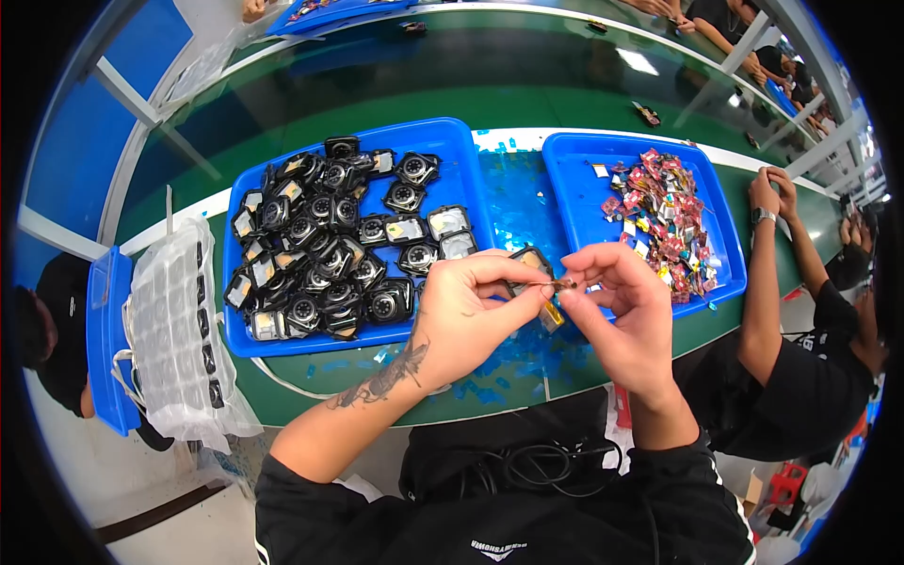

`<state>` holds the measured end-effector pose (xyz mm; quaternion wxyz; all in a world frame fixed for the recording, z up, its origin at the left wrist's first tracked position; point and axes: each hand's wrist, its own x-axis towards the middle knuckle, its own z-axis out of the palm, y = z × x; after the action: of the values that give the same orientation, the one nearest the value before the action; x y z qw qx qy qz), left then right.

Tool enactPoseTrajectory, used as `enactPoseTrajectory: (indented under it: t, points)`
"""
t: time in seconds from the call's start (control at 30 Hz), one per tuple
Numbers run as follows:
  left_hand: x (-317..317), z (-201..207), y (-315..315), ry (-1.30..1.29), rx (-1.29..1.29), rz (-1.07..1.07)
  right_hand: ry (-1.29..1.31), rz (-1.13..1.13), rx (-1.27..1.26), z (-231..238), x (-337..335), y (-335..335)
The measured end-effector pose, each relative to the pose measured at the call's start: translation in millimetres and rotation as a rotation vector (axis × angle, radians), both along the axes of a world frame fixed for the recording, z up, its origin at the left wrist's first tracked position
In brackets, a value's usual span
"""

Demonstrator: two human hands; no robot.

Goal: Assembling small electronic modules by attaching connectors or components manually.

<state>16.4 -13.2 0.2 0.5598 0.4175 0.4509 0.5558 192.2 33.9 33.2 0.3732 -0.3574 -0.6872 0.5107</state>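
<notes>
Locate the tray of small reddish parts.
In the head view, the tray of small reddish parts lies right of centre, beyond the right hand and right of the tray of black casings.

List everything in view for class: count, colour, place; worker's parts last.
Bench: one, green, across view
Left tray: one, blue, on bench
Watch cases: dozens, mostly black, left tray
Right tray: one, blue, on bench
Small parts: many, mostly red, right tray
Film scraps: many, blue, between trays
Plastic packing: count unclear, clear, far left
Bin: one, blue, far left
Cable: count unclear, black, below bench
Other people: several, black clothing, both sides
Held case: one, dark, centre
Flat piece: one, yellow, centre
Left hand: one, bare, centre
Right hand: one, bare, centre
</notes>
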Motion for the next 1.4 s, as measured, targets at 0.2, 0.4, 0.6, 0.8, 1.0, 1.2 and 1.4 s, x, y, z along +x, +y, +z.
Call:
enactPoseTrajectory:
  t: [0.2,0.4,0.6,0.8,1.0,1.2,1.4]
  points:
    - [6,11,0,0.039,0.134,0.068,0.000,-0.076,0.093,-8,-7,4]
    - [6,15,-4,0.085,0.146,0.027,-0.030,-0.120,0.333,-19,-5,6]
    - [8,11,-4,0.108,0.198,0.041,-0.112,-0.147,0.295,-11,-6,5]
    - [4,12,-1,-0.040,0.093,0.035,-0.052,-0.006,0.105,-9,-14,7]
    - [8,6,-1,0.121,0.167,0.287,-0.009,0.236,-0.046,6,-34,87]
    - [13,4,-5,0.608,0.538,0.333,-0.541,-0.117,0.077,-22,-74,265]
    - [14,-1,-12,1.049,0.940,0.273,-0.686,-0.142,0.130,-60,-64,299]
